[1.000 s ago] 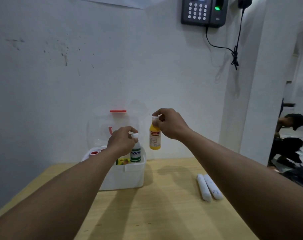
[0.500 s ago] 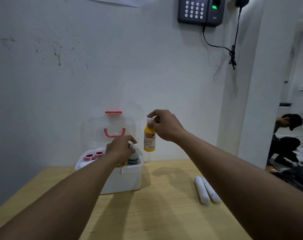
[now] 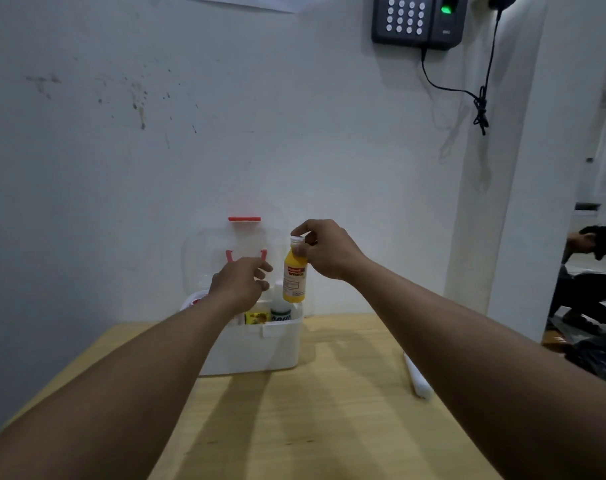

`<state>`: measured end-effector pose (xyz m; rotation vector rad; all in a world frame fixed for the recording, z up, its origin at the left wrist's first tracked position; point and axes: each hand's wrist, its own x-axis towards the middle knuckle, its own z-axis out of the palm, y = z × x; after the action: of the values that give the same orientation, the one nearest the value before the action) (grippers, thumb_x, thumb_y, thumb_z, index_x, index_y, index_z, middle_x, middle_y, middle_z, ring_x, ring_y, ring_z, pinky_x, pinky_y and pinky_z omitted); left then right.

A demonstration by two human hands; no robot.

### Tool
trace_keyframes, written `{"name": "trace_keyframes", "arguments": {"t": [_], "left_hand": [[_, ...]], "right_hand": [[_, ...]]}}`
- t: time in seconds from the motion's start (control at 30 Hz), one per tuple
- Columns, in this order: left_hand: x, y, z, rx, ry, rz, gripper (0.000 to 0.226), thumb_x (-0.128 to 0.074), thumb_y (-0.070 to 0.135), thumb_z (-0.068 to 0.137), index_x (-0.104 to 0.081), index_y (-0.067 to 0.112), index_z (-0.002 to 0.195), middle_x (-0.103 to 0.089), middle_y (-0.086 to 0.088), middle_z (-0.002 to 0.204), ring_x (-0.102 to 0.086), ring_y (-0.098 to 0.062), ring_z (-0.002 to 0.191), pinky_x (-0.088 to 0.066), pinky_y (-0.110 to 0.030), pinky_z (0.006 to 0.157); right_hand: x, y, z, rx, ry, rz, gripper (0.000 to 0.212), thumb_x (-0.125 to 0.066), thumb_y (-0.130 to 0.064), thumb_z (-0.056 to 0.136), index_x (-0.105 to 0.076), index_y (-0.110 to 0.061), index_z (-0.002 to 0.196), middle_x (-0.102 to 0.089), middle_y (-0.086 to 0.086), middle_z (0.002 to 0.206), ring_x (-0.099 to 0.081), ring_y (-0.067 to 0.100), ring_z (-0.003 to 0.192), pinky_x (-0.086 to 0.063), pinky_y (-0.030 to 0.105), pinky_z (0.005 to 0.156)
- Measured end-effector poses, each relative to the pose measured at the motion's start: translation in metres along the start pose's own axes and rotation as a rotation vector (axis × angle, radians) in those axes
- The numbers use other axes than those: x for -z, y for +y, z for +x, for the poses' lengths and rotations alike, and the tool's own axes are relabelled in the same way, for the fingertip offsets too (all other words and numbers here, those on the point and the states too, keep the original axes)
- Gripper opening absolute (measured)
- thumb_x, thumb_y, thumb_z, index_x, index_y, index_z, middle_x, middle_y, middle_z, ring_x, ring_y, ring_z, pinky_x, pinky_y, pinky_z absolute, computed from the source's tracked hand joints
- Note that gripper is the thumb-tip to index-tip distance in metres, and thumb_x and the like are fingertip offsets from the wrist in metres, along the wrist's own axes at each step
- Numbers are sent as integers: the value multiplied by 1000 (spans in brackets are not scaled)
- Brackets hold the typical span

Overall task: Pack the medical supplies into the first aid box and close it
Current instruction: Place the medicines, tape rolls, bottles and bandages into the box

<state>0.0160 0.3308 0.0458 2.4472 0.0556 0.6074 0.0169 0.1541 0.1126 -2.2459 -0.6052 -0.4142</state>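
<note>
Right grip: my right hand (image 3: 327, 251) pinches the white cap and neck of the yellow bottle (image 3: 294, 279), fingers closed around its top, so that the bottle hangs upright in the air.
Yellow bottle: it hangs over the right end of the first aid box (image 3: 260, 348), its base just above the rim, with a red-and-white label facing me.
Left grip: my left hand (image 3: 241, 284) hovers over the open box with its fingers loosely curled; I hold nothing that I can see, and I cannot tell whether the fingertips touch anything inside.
First aid box: white plastic, standing on the wooden table (image 3: 294, 420) against the wall (image 3: 156, 150), its clear lid (image 3: 232, 251) raised upright behind it, with a red latch (image 3: 244, 219) at the lid's top edge and a red handle partly hidden by my left hand.
Inside the box: a white bottle with a green label (image 3: 281, 311) stands at the right end, just below the yellow bottle; a small yellow packet (image 3: 256, 317) sits beside it to the left; red shows at the far left, behind my left wrist.
Still on the table: a white roll (image 3: 417, 377) lies to the right of the box, well apart from it and partly covered by my right forearm.
Background: a black keypad unit (image 3: 417, 20) with a green light hangs on the wall, a cable trailing from it; a person (image 3: 585, 271) crouches on the floor at far right.
</note>
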Motion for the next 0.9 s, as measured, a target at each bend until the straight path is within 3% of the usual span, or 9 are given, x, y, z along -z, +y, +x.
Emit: {"name": "trace_keyframes", "arguments": {"t": [0.17,0.3,0.47,0.9], "left_hand": [[14,-4,-8,-111,65,150,35,-60,12,96,-63,25,128,-66,0,127,-57,-25,120,-49,-42,100],[18,-8,-11,-130,76,169,35,-58,22,97,-60,26,132,-64,-2,131,-58,-25,118,-47,-39,97],[19,-12,-13,-128,76,225,39,-56,33,98,-55,32,137,-56,-5,141,-50,-30,131,-44,-43,103],[19,-13,-19,-150,78,296,39,-52,28,99,-54,33,138,-61,-8,134,-54,-31,124,-48,-43,98]], "right_hand": [[-18,-1,-1,-7,-58,-38,31,-65,-19,94,-63,-16,124,-67,8,116,-63,23,99,-51,27,74],[-32,3,-3,-17,-95,-79,31,-65,-18,93,-63,-17,124,-67,9,118,-63,23,100,-54,29,77],[-46,13,-9,-22,-136,-139,31,-64,-17,94,-63,-17,125,-66,9,120,-64,25,103,-55,34,88],[-60,29,-17,28,-196,-347,33,-67,-17,92,-64,-16,125,-66,8,122,-63,25,106,-54,36,91]]}}
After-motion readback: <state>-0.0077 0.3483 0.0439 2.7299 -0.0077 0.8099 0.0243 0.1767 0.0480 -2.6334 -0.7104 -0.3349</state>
